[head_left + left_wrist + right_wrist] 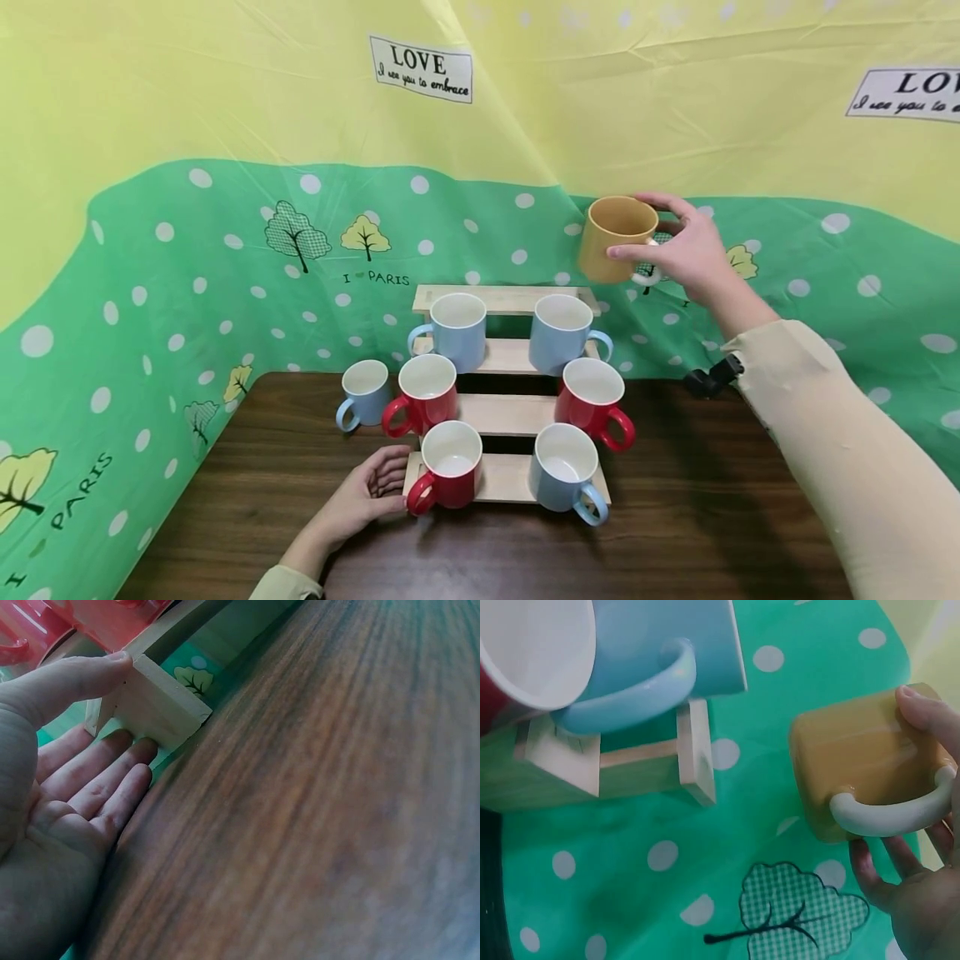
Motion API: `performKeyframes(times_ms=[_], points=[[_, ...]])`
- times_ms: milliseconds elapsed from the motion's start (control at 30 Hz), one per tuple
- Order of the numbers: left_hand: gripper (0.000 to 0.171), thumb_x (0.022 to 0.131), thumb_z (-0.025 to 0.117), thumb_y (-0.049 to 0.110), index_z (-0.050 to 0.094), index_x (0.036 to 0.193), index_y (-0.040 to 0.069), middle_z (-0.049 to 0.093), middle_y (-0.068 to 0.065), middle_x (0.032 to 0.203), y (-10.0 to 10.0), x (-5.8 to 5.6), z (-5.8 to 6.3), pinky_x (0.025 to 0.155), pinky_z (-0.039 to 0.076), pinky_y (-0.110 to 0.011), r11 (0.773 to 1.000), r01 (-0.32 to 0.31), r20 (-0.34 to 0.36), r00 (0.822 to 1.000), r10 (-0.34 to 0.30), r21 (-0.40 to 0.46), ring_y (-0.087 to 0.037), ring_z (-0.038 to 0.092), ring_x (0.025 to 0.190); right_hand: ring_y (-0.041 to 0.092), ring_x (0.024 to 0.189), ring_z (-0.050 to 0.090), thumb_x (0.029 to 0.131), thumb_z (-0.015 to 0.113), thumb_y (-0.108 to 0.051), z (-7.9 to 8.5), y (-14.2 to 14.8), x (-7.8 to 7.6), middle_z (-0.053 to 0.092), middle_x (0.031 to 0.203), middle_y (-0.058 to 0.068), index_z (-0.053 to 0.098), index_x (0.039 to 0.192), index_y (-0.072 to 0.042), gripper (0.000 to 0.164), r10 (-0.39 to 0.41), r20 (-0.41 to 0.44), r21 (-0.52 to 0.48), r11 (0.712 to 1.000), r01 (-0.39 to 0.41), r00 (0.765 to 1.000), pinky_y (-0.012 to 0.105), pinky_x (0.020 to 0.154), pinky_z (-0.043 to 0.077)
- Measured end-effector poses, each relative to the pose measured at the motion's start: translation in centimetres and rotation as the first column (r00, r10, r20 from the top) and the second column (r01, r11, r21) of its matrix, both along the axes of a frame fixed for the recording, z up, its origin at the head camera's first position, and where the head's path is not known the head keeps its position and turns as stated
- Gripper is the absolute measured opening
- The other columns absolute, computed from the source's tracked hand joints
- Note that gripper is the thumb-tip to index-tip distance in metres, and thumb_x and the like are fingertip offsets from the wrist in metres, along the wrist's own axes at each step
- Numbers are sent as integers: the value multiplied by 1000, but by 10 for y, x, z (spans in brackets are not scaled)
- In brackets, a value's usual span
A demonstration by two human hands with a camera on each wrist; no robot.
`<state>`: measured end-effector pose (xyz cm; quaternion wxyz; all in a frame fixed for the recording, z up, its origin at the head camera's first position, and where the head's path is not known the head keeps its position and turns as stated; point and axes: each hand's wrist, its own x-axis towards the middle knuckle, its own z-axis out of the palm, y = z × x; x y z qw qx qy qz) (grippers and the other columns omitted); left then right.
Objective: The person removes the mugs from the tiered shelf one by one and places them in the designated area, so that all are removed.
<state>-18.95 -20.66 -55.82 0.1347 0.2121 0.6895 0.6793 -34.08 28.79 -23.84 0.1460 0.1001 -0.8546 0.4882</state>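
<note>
My right hand (678,242) holds a yellow mug (611,237) in the air, above and to the right of a wooden tiered rack (506,414). In the right wrist view, the fingers and thumb grip the mug's body near its white handle (892,814). At the rack's lower left end, my left hand (367,496) holds the wood between thumb and fingers. On the rack stand two light-blue mugs on the upper tier, two red mugs on the middle tier, and below them a red mug (452,467) and a light-blue mug (564,467). The top tier (506,300) is bare.
Left of the rack another light-blue mug (367,393) stands on the dark wooden table (285,450). A green and yellow printed cloth (480,217) hangs behind and at the sides. A small black object (712,377) shows beside the right sleeve.
</note>
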Motion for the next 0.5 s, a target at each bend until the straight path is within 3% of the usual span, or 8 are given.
performKeyframes(times_ms=[267, 500], points=[[75, 98, 79, 2, 38, 159, -8, 56, -32, 152, -2, 1, 1, 110, 53, -27, 1000, -17, -5, 1000, 17, -6, -19, 67, 131, 32, 142, 53, 85, 97, -36, 1, 18, 7, 49, 161, 2, 53, 161, -33, 88, -49, -4, 21, 999, 49, 999, 17, 80, 54], [74, 98, 79, 2, 38, 160, -7, 55, -31, 154, -1, 1, 2, 111, 52, -27, 1000, -5, 10, 1000, 5, -12, -18, 67, 132, 29, 138, 52, 88, 95, -26, -20, 39, 23, 47, 163, 2, 52, 163, -30, 87, -96, -36, -2, 995, 96, 995, 11, 78, 52]])
